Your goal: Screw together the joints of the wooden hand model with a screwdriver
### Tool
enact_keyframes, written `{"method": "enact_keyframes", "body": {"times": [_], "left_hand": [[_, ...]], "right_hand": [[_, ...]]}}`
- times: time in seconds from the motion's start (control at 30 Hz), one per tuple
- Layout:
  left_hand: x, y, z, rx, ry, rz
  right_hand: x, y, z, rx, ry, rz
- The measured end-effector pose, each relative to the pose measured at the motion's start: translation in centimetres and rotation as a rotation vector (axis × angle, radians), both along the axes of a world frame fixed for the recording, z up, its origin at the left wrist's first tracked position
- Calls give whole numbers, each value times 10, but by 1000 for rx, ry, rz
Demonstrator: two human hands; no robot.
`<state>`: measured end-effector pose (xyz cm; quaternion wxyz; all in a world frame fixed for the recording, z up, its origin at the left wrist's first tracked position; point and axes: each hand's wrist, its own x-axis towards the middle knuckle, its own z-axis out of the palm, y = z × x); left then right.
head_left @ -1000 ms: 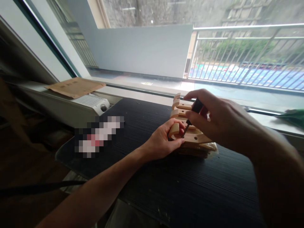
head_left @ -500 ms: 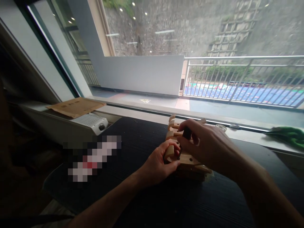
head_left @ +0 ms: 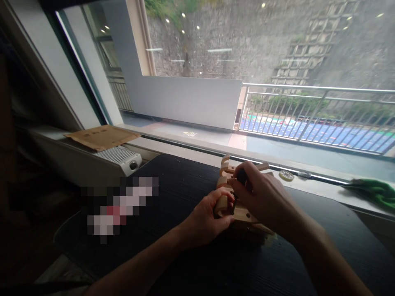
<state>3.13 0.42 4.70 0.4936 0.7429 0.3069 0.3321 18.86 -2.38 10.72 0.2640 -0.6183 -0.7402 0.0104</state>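
On the dark table stands a light wooden piece (head_left: 226,169) with a row of curved hooks and flat slats with dark holes. My left hand (head_left: 212,213) is closed around the nearest curved wooden hook (head_left: 221,204), its thumb and fingers reaching to the hook's right side. My right hand (head_left: 257,185) grips the black handle of a screwdriver (head_left: 241,176) from above. The thin shaft points down beside my left fingertips, at the wood. Its tip is hidden by my left fingers.
The black table (head_left: 185,176) stands against a window sill. On the sill lie a roll of tape (head_left: 286,175) and a green cloth-like thing (head_left: 375,191). A brown envelope (head_left: 103,137) rests on a white heater (head_left: 123,158) at left. A blurred-out patch (head_left: 123,205) covers something on the table.
The view has shifted slightly, so the scene sits a little lower. My right hand has turned a little around the screwdriver handle. My left hand keeps its hold on the hook.
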Motion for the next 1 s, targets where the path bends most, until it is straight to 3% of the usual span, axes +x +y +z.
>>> {"method": "enact_keyframes", "body": {"times": [0.2,0.5,1.0], "left_hand": [[-3,1,-2,19,43,-17],[-3,2,-3,33,13,-17],[-3,3,-10,-141,-110,-83]], "right_hand": [[2,-7,3,-16,79,175],[-3,7,-7,31,41,50],[13,-2,0,-22,62,101]]}}
